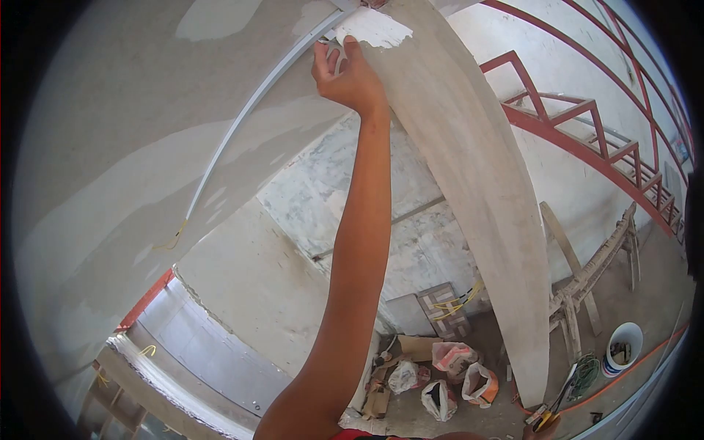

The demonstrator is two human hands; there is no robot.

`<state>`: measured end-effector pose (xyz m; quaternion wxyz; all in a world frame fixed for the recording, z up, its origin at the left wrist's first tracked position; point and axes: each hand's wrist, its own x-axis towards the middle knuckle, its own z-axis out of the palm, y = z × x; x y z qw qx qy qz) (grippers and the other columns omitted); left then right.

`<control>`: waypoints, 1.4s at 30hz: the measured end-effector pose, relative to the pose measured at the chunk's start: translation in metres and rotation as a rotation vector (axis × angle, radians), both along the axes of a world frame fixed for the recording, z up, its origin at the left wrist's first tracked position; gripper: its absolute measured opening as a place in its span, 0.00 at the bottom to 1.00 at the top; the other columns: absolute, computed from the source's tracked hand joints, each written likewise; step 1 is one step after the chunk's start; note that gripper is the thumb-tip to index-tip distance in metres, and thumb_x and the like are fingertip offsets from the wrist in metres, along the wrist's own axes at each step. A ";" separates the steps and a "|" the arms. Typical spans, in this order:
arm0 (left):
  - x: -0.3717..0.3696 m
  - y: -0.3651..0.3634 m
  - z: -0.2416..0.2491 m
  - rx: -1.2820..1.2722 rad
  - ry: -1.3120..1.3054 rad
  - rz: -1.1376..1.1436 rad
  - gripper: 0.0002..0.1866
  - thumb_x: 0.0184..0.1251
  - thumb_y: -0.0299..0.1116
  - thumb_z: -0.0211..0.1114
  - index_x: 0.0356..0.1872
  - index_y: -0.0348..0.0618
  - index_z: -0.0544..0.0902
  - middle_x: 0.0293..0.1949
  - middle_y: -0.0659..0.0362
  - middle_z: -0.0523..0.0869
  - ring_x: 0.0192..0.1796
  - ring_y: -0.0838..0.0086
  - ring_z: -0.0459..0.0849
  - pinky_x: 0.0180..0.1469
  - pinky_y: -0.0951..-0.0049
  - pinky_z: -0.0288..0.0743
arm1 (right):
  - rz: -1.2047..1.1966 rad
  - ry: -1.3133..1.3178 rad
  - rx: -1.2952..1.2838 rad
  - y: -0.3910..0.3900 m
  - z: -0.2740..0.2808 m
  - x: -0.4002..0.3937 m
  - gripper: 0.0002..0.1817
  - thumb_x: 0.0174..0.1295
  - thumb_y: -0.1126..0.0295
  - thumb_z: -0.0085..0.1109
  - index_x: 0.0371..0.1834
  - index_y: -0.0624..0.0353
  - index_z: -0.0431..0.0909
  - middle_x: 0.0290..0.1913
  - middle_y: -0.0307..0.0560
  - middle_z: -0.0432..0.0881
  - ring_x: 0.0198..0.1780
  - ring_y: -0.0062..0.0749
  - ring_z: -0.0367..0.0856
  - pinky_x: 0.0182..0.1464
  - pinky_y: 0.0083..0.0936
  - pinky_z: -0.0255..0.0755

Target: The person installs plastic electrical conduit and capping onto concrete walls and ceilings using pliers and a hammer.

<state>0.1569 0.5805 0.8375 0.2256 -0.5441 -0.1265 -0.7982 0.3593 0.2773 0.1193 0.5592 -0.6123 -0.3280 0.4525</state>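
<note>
My left hand (350,77) is raised to the ceiling at the top centre, beside a white patch (378,29). Its thumb and fingers are curled close together near the curved metal strip (253,103); whatever they pinch is too small to make out. A yellow wire (176,236) hangs off the strip's lower end. Low at the right edge of my body, my right hand (541,429) is partly visible, closed round a tool with yellow and black handles (544,419). Just beyond it lies a coil of green wire (584,376).
A curved grey panel (484,169) runs down right of my arm. Red metal framing (565,139) and a wooden trestle (579,290) stand at right. Several bags (440,400) and a white bucket (623,348) sit on the floor. A window-like opening (205,345) is at lower left.
</note>
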 end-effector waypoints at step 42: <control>-0.002 0.005 0.000 0.187 0.010 -0.084 0.21 0.58 0.16 0.66 0.55 0.29 0.81 0.53 0.50 0.77 0.56 0.61 0.78 0.60 0.67 0.72 | 0.082 0.076 0.040 -0.009 -0.008 0.023 0.58 0.57 0.73 0.66 0.79 0.67 0.28 0.80 0.62 0.43 0.79 0.44 0.48 0.76 0.37 0.47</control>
